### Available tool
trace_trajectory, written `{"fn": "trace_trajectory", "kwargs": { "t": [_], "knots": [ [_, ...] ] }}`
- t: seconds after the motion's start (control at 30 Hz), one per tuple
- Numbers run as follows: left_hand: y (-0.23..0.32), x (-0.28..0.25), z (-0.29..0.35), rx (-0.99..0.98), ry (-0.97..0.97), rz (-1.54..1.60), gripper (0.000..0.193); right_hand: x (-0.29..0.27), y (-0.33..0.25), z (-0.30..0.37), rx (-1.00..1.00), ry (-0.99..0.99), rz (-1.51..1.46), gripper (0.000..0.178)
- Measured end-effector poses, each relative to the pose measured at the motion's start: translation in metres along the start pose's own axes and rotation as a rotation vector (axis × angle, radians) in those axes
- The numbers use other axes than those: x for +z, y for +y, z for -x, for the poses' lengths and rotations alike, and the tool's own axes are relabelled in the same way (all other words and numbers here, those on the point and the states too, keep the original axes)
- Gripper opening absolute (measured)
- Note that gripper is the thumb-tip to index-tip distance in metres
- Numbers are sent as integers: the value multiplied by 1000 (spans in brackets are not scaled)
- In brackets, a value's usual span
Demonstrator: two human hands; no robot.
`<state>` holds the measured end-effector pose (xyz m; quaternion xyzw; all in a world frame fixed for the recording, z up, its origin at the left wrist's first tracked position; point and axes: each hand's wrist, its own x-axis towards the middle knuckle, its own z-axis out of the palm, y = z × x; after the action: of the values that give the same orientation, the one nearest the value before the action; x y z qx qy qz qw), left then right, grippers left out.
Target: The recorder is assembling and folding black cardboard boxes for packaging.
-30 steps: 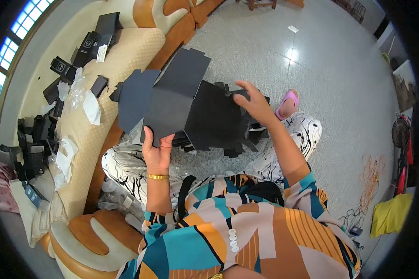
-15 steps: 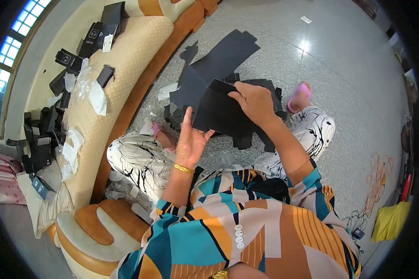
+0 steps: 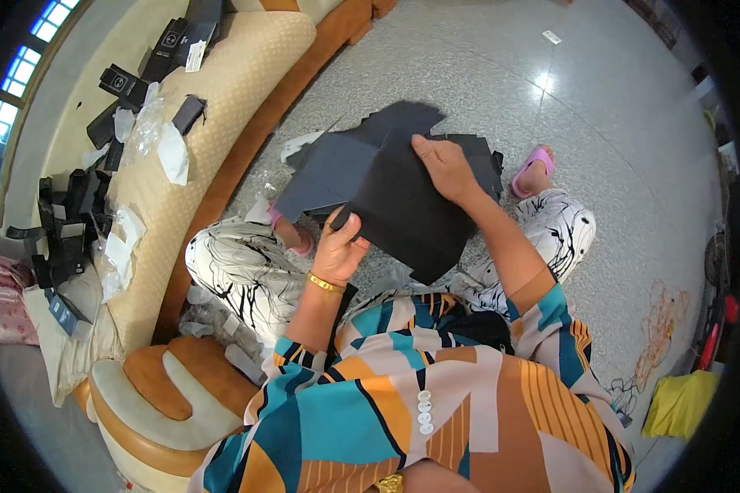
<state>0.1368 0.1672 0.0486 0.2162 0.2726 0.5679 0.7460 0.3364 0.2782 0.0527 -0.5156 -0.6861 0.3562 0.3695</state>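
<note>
Between my hands is a large sheet of black cardboard [image 3: 411, 197], creased and cut like an unfolded box. My left hand [image 3: 339, 249] pinches its near left edge between thumb and fingers. At its right edge, my right hand [image 3: 452, 167] grips with the thumb on top. Greyish flaps of the cardboard spread out to the left and far side. Beneath it on the floor lies a pile of flattened black cardboard [image 3: 478, 156], mostly covered by the held sheet.
On my left runs a cream-covered sofa [image 3: 247, 70] with small black boxes [image 3: 123, 86], clear plastic and torn white paper [image 3: 173, 154]. Crumpled plastic [image 3: 242, 361] lies beside my left leg. A yellow cloth [image 3: 681, 404] and tangled wires [image 3: 666, 316] are on the right.
My left fingers have closed onto the cardboard's edge, where before they were spread. The far flaps have swung nearer and to the left, and the sheet has tilted and folded differently.
</note>
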Motion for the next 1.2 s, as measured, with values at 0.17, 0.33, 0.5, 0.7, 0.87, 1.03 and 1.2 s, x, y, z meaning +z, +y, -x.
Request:
{"fn": "trace_trajectory", "kwargs": {
  "t": [0.17,0.33,0.5,0.7,0.87,1.03,1.2],
  "knots": [
    [10,-21,-3,74,133,-25,29,-4,4,-6,10,-13,-308,42],
    [27,-45,-9,201,241,66,31,-44,40,4,304,67,-468,40],
    [32,-47,-12,335,262,60,30,-28,49,41,584,-371,-1018,49],
    [47,-65,-11,350,416,93,31,6,33,70,811,-337,-1588,29],
    [54,-73,-21,353,541,194,26,21,1,63,585,-282,-1686,25],
    [61,-29,-47,375,403,-158,29,4,5,39,421,-210,-1802,25],
    [71,-5,-86,455,362,-75,35,-43,29,-3,419,-41,-1358,25]
  ]
}}
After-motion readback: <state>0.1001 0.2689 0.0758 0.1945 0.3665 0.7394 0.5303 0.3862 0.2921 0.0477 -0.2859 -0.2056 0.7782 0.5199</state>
